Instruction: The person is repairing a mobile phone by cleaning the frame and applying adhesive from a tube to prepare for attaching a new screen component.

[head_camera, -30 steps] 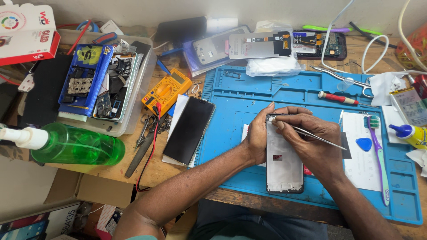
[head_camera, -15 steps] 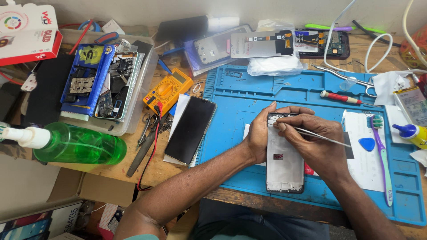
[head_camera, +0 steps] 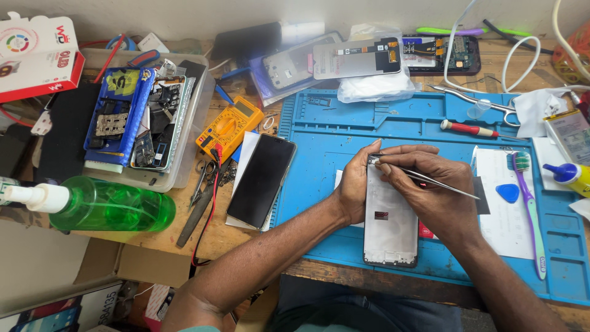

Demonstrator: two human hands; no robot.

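Close to the bench edge, the phone frame [head_camera: 390, 224] lies flat on the blue work mat [head_camera: 344, 132], its lower end nearest the person. It looks thin, light and stiff, but fragile along the rim, so best held by the long sides, never pressed in the middle. The left hand [head_camera: 355, 184] cups the upper left side of it, fingers curled against the edge to steady it. The right hand [head_camera: 430, 184] pinches a pair of metal tweezers [head_camera: 430, 178], fingers drawn narrow around the shaft, tips working at the frame's top corner. Just right, a blue pick [head_camera: 507, 192] and a toothbrush [head_camera: 530, 209] rest on white paper. Left of the mat, a dark phone [head_camera: 261, 181] lies face up. Farther back sit a yellow multimeter [head_camera: 228, 127] and a red-handled screwdriver [head_camera: 470, 129].
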